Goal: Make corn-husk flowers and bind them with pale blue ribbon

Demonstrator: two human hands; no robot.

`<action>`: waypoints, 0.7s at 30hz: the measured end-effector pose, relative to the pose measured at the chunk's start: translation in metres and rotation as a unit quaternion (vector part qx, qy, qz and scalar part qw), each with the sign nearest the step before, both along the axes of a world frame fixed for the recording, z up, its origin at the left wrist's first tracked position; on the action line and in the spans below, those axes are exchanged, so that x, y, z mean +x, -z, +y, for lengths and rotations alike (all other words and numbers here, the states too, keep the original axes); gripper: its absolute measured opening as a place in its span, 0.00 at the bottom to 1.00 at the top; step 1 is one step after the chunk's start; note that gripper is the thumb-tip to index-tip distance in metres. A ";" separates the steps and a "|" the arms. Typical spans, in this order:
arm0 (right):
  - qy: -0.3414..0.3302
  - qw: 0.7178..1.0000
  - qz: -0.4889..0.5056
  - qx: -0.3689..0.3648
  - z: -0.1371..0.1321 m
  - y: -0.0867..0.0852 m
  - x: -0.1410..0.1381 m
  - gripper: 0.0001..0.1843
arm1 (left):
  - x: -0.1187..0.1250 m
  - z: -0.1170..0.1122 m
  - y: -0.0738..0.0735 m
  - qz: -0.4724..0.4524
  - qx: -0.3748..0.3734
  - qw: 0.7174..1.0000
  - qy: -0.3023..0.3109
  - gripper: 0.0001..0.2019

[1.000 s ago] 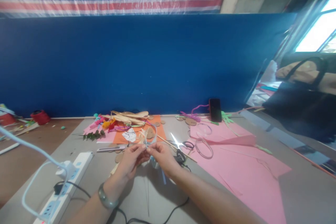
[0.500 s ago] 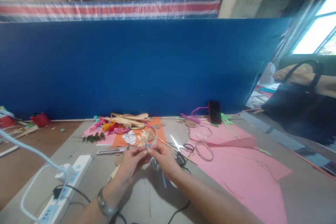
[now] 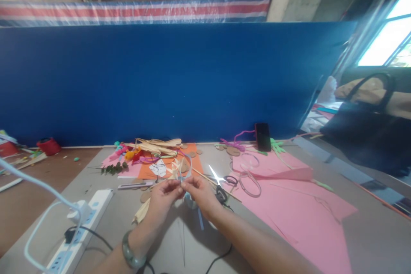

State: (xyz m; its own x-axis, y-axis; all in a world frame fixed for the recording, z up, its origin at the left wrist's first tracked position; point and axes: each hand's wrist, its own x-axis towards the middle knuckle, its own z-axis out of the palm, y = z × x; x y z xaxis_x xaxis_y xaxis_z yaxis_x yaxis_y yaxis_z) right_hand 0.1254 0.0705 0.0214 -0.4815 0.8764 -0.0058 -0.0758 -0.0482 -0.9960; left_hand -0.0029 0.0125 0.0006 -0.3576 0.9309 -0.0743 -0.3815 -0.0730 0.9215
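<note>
My left hand [image 3: 167, 195] and my right hand [image 3: 199, 195] meet fingertip to fingertip above the grey table, both closed in a pinch. Between them is a thin, pale blue-white ribbon [image 3: 189, 167], whose loop rises above the fingers. Two thin wire-like strands [image 3: 184, 239] hang below the hands; where they join the ribbon is hidden. Under my right hand a whitish round piece, perhaps a roll, shows in part, and a pale strip [image 3: 201, 219] trails from it. Black-handled scissors [image 3: 221, 195] lie open just right of my right hand, beside a thin wooden stick [image 3: 236, 198].
A white power strip [image 3: 101, 201] with cables lies at the left. Behind the hands are orange paper [image 3: 197, 165], raffia [image 3: 160, 145], a utility knife [image 3: 135, 185] and wood slices. Pink sheets [image 3: 298, 222] cover the right side; a phone [image 3: 262, 137] leans on the blue partition [image 3: 180, 77].
My left forearm and wrist have shifted slightly right, uncovering more of the raffia piece beside them. Both hands keep their pinch on the ribbon, and the hanging strands have swayed a little.
</note>
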 end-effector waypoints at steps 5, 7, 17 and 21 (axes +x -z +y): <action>-0.009 1.000 -0.004 0.000 0.000 -0.001 0.000 0.13 | 0.002 -0.003 -0.003 0.019 0.008 1.000 0.003 0.17; -0.009 1.000 -0.003 -0.004 -0.001 -0.002 -0.001 0.12 | 0.002 -0.004 -0.003 0.022 0.004 1.000 0.000 0.19; -0.003 1.000 0.017 -0.017 -0.001 -0.006 0.001 0.12 | 0.000 0.000 0.013 0.079 0.024 0.996 -0.030 0.18; 0.000 1.000 0.030 -0.007 0.000 -0.002 0.001 0.12 | -0.001 0.000 0.015 0.092 0.028 0.995 -0.029 0.18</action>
